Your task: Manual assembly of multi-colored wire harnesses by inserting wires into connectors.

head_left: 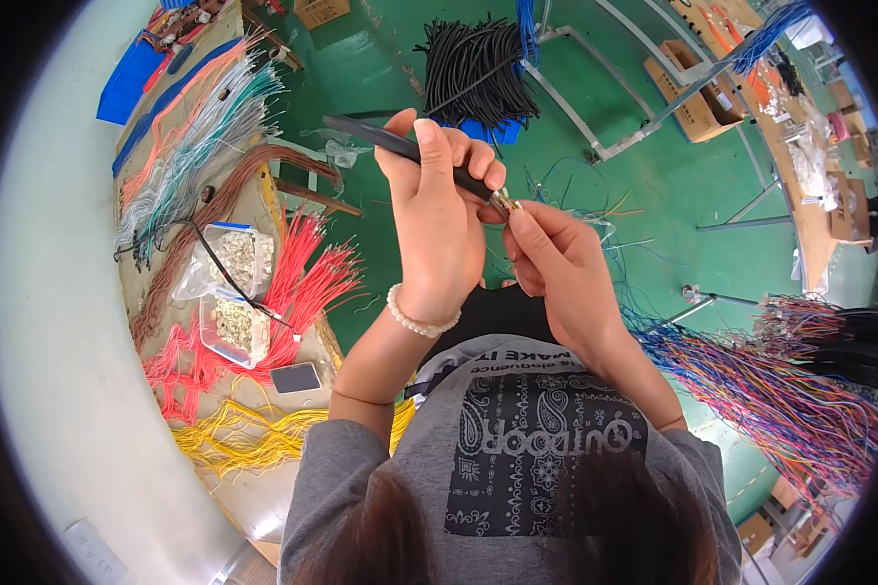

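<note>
My left hand (pixel 434 210), with a beaded bracelet at its wrist, is closed around a thick black cable (pixel 380 139). The cable slants from the upper left down to the right, and its free end sticks out past the thumb. At its other end, short thin coloured wires (pixel 502 202) come out of the black sheath. The fingertips of my right hand (pixel 561 263) pinch these wires right beside the left fingers. Those fingertips partly cover the wires, so their tips cannot be made out.
On the left bench lie red wires (pixel 307 278), yellow wires (pixel 249 437), tubs of small pale connectors (pixel 234 327) and a phone (pixel 296 378). Ahead is a bundle of black cables (pixel 473 73). Multicoloured wires (pixel 751 390) hang at right, near a metal frame (pixel 644 132).
</note>
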`<state>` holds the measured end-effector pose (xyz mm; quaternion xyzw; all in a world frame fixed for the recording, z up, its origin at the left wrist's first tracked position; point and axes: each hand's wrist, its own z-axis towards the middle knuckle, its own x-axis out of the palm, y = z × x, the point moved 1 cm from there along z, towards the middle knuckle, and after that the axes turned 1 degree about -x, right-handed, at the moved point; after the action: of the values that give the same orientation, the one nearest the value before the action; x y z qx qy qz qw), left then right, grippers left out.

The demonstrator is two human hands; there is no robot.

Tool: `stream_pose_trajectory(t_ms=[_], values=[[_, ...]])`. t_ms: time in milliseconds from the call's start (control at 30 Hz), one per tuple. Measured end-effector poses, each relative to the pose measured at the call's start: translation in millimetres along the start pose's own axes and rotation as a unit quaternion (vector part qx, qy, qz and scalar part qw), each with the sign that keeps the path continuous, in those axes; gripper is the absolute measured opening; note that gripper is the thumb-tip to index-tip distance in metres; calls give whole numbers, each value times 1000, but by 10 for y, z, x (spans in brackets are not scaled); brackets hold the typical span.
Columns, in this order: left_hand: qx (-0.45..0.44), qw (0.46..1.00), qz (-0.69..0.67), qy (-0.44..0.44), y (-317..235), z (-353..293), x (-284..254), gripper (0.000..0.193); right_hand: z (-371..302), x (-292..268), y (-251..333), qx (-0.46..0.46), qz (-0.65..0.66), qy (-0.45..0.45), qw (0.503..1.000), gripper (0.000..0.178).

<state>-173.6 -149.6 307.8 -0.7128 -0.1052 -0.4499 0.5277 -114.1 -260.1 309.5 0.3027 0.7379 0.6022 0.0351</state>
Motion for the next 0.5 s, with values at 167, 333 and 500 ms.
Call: stream_pose_trajectory(t_ms=[167, 333, 500], values=[[32, 999, -9, -26, 24, 2, 46, 24, 13, 1, -56, -83, -86, -12, 993, 25], [22, 999, 30, -12, -13, 24, 36, 21, 34, 28, -71, -233, -303, -58, 922, 18], [19, 999, 24, -17, -11, 36, 35, 18, 19, 68, -46, -302, -431, -80, 847, 20]])
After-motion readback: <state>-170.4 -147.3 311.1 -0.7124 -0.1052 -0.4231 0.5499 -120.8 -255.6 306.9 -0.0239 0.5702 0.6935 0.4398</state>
